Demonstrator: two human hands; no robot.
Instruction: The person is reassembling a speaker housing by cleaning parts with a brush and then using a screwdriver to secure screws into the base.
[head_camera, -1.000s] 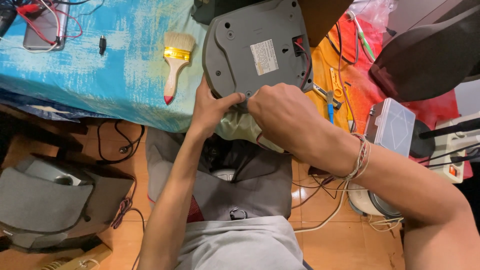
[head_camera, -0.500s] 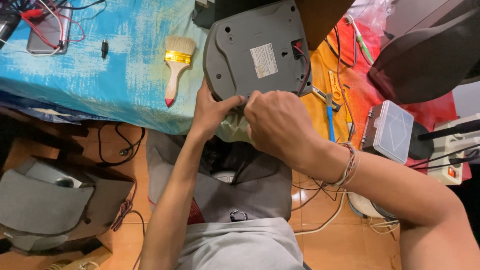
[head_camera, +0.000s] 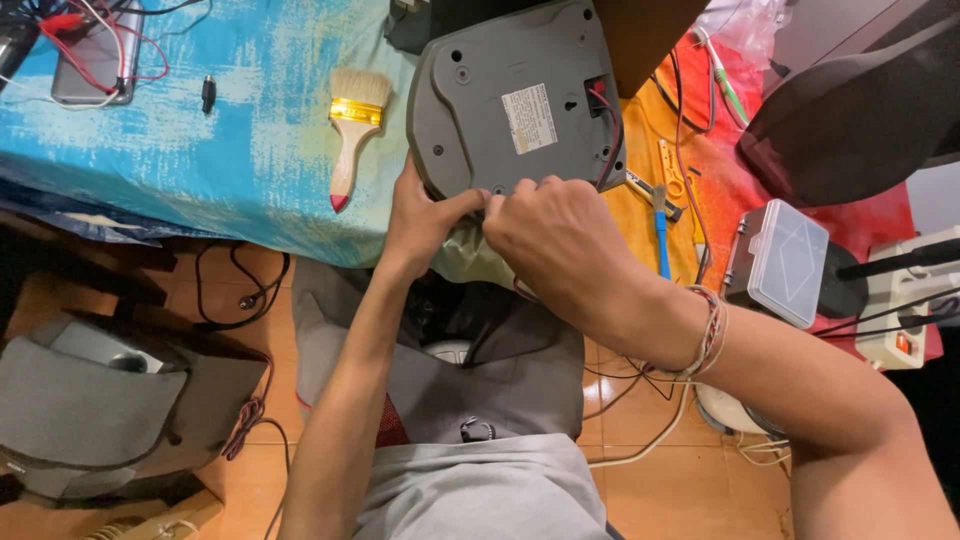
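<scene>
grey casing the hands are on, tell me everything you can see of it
The grey casing looks like hard plastic, rounded at one end, lying flat on the blue cloth with what looks like its underside up. It shows several screw holes, a white label near the middle and a small opening at the right edge where red and black wires come out. Its near edge hangs by the table's edge, where the left hand grips it and the right hand presses its fingertips against it.

Both hands (head_camera: 500, 215) on grey casing (head_camera: 515, 100) (underside up)
</scene>
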